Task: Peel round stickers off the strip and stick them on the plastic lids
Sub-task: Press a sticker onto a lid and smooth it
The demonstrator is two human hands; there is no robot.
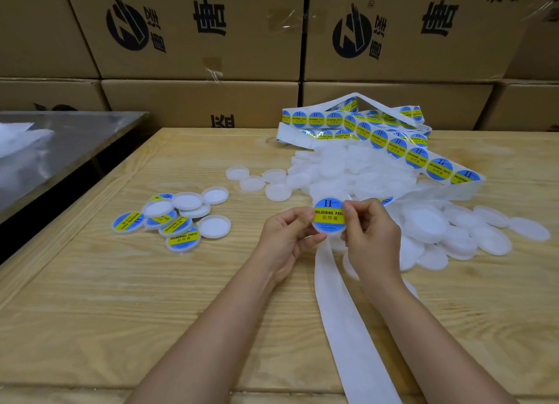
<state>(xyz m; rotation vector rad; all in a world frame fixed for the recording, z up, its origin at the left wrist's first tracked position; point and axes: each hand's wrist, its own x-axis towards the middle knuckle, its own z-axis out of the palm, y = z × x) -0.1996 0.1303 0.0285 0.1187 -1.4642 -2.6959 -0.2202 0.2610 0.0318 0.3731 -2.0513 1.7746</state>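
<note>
Over the desk's middle, the left hand is gripping a lid, probably light and stiff, by its rim; the right hand is pinching the thin, likely tacky sticker by its edge onto it.

The scene is lit evenly and brightly from above, and only faint, soft shadows are thrown on the wooden table. The pile of plain lids is washed out to near white. Broad glare is seen on the metal tray. The cardboard boxes are bent outward by wide-angle distortion. The print on the held lid is rendered sharp.
</note>
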